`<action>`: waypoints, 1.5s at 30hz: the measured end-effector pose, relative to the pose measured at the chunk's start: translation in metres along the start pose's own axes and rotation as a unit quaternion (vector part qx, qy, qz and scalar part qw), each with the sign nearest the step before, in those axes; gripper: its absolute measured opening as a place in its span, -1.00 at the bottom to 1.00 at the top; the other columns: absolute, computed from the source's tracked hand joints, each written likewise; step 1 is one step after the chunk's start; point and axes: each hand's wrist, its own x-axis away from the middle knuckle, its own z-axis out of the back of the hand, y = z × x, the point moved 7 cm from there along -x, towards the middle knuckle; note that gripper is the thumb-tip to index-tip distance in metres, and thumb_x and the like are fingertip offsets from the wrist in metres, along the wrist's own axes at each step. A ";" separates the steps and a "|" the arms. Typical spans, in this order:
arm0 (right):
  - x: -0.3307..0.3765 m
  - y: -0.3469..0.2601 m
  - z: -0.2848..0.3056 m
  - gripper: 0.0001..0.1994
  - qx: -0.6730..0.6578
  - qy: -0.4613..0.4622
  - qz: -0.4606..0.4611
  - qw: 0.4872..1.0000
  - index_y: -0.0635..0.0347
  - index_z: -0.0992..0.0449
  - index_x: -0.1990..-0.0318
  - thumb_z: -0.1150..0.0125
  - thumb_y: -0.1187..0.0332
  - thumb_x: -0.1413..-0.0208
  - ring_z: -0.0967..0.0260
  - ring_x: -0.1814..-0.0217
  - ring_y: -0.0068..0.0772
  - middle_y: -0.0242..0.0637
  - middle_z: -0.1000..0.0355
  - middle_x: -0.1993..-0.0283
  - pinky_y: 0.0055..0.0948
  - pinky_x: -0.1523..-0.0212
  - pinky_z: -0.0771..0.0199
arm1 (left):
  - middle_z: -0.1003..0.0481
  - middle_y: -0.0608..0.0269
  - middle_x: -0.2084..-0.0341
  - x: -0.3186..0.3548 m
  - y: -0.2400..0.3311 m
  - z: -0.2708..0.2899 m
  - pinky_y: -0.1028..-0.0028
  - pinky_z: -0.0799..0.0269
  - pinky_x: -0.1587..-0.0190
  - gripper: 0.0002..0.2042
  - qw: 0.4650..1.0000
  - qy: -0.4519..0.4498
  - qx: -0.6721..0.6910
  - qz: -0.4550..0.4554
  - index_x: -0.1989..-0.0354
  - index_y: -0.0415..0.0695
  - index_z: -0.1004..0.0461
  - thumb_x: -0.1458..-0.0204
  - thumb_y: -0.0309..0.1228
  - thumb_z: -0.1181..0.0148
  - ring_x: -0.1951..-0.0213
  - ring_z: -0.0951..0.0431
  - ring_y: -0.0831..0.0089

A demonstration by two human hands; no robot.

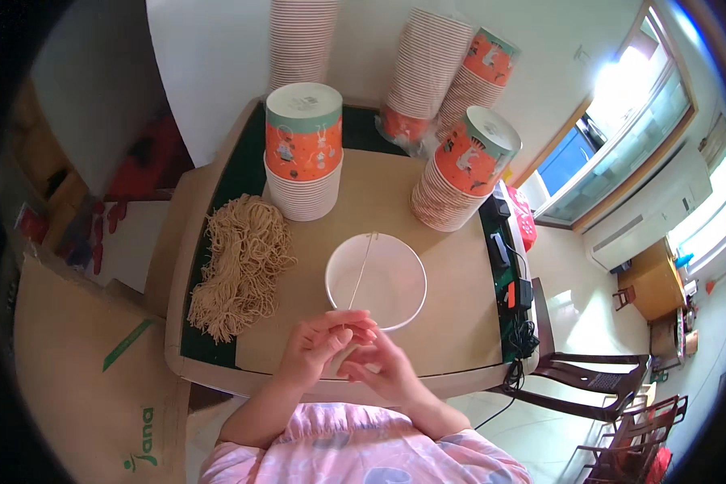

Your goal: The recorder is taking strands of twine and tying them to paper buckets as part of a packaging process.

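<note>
A white paper bucket (387, 310) stands upright near the front of the table, its open mouth facing me. A thin beige string (361, 274) runs from the bucket's far rim across the mouth to my hands. My left hand (319, 345) is closed, pinching this string between thumb and fingers just in front of the near rim. Close against it, my right hand (385, 369) has its fingers curled in at the string's near end, slightly blurred. The string's end is hidden among my fingers. A loose bundle of beige strings (242, 266) lies left of the bucket.
Stacks of upside-down orange and green paper buckets stand behind, at left (304, 149) and right (468, 165). More wrapped stacks (429, 68) rise at the table's back. A power strip (498, 248) and black cables (522, 339) line the right edge. A cardboard box (97, 363) is at left.
</note>
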 end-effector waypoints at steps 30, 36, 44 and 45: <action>0.006 0.098 0.041 -0.79 -0.171 0.148 -0.014 0.974 0.37 -0.46 0.04 -0.03 0.46 -0.24 -0.45 0.03 -0.41 -0.19 -0.49 0.08 -0.43 -0.05 -0.47 | -0.56 0.15 0.27 0.039 -0.033 0.039 0.51 -0.47 0.10 -0.80 0.959 0.098 -0.246 0.099 0.10 -0.32 -0.51 -0.13 -0.57 -0.06 0.24 -0.56 0.49; 0.015 0.102 0.062 -0.85 -0.395 0.264 0.031 0.879 0.28 -0.45 0.09 -0.04 0.49 -0.22 -0.44 0.07 -0.41 -0.20 -0.49 0.16 -0.38 -0.04 -0.46 | -0.58 0.14 0.29 0.040 -0.046 0.045 0.52 -0.49 0.13 -0.79 0.946 0.123 -0.271 0.131 0.09 -0.33 -0.51 -0.15 -0.54 -0.06 0.27 -0.57 0.48; 0.019 0.072 0.075 -0.86 -0.393 0.215 0.095 0.889 0.07 -0.25 0.11 0.12 0.54 -0.23 -0.20 0.47 -0.53 -0.38 -0.22 0.51 -0.50 0.32 -0.30 | -0.52 0.22 0.33 0.020 -0.005 0.005 0.51 -0.46 0.17 -0.85 0.841 0.147 -0.514 -0.077 0.25 -0.17 -0.55 0.00 -0.61 -0.17 0.16 -0.49 0.42; 0.021 0.069 0.075 -0.86 -0.395 0.218 0.097 0.887 0.07 -0.25 0.11 0.12 0.54 -0.23 -0.20 0.47 -0.53 -0.38 -0.22 0.51 -0.50 0.32 -0.30 | -0.52 0.22 0.33 0.013 -0.004 0.000 0.51 -0.46 0.17 -0.85 0.841 0.144 -0.516 -0.076 0.25 -0.17 -0.55 0.00 -0.61 -0.17 0.16 -0.49 0.42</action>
